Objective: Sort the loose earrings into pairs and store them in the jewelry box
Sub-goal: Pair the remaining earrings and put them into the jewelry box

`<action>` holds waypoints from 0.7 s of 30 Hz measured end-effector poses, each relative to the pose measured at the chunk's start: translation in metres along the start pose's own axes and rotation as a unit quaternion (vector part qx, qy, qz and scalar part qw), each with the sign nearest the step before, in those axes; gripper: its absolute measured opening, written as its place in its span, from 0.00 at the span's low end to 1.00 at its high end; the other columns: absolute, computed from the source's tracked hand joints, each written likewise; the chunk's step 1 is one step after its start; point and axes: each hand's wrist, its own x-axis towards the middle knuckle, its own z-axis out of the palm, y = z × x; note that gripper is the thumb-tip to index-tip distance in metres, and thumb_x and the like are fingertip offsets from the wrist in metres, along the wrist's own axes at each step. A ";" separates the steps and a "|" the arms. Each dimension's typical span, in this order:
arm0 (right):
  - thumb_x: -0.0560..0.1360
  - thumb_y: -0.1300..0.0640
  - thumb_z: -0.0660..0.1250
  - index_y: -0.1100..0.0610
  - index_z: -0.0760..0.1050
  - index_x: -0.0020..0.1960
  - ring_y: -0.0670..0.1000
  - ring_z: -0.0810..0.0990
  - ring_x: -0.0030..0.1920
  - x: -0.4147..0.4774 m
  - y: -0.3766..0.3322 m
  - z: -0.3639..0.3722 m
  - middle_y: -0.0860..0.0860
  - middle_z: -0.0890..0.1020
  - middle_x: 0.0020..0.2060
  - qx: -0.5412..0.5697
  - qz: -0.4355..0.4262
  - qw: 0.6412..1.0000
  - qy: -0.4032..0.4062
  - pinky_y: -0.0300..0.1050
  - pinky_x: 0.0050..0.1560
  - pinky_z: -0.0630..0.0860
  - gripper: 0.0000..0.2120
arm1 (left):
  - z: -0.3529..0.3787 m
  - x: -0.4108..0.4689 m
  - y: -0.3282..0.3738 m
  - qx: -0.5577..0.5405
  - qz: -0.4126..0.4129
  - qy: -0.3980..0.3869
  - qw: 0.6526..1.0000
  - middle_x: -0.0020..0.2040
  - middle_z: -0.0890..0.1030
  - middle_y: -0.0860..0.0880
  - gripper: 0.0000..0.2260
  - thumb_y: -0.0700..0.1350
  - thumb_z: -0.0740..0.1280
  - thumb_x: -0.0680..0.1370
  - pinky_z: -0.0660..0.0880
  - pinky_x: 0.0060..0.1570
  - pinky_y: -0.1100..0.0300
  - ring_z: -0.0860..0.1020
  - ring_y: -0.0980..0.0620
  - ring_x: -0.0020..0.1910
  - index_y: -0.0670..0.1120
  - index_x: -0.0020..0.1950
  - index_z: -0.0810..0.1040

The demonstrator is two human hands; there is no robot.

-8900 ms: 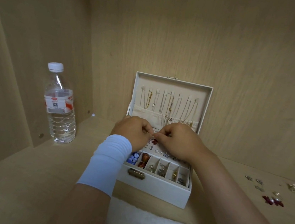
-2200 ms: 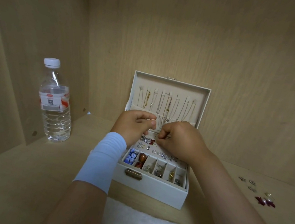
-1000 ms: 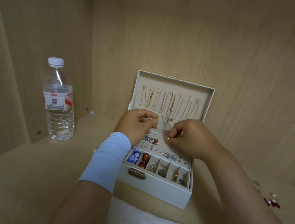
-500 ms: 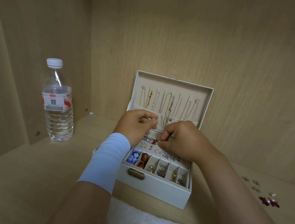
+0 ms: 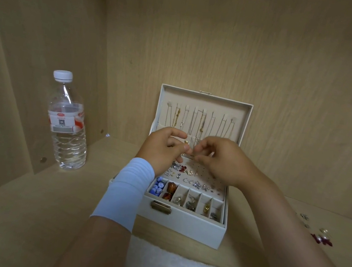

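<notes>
– What have you got there?
– A small gold earring (image 5: pixel 186 142), pinched between your left hand (image 5: pixel 162 148) and right hand (image 5: pixel 218 158), both curled nearly closed above the jewelry box (image 5: pixel 181 227)'s stud panel (image 5: pixel 207 175).
– How will it handle?
– Probably light, slippery, with a bendable post. Hold its face. More loose earrings (image 5: pixel 320 234) wait far right.

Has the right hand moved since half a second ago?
Yes. The right hand has lifted slightly, fingertips now off the earring panel, level with the jewelry box lid's pocket.
</notes>
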 end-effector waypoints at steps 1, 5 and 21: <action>0.74 0.54 0.74 0.46 0.81 0.50 0.38 0.80 0.38 0.000 -0.001 -0.002 0.44 0.83 0.43 0.026 -0.009 0.999 0.025 0.42 0.44 0.77 0.07 | 0.001 0.000 0.001 -0.012 -0.004 -0.002 1.000 0.40 0.86 0.53 0.07 0.41 0.70 0.78 0.79 0.50 0.54 0.82 0.54 0.36 0.47 0.55 0.78; 0.73 0.56 0.76 0.49 0.82 0.57 0.39 0.75 0.28 -0.004 -0.010 -0.010 0.46 0.86 0.45 0.120 -0.043 0.991 0.035 0.37 0.34 0.75 0.14 | 0.001 -0.003 0.006 -0.053 -0.009 0.004 0.999 0.40 0.86 0.48 0.05 0.40 0.72 0.76 0.80 0.42 0.59 0.83 0.51 0.36 0.42 0.50 0.80; 0.73 0.63 0.75 0.54 0.85 0.45 0.46 0.77 0.26 -0.003 0.006 -0.021 0.45 0.83 0.30 0.161 0.033 0.984 0.064 0.39 0.31 0.76 0.04 | 0.016 -0.001 0.005 0.301 0.024 -0.046 0.952 0.56 0.77 0.58 0.11 0.50 0.61 0.81 0.62 0.66 0.55 0.68 0.53 0.63 0.59 0.51 0.83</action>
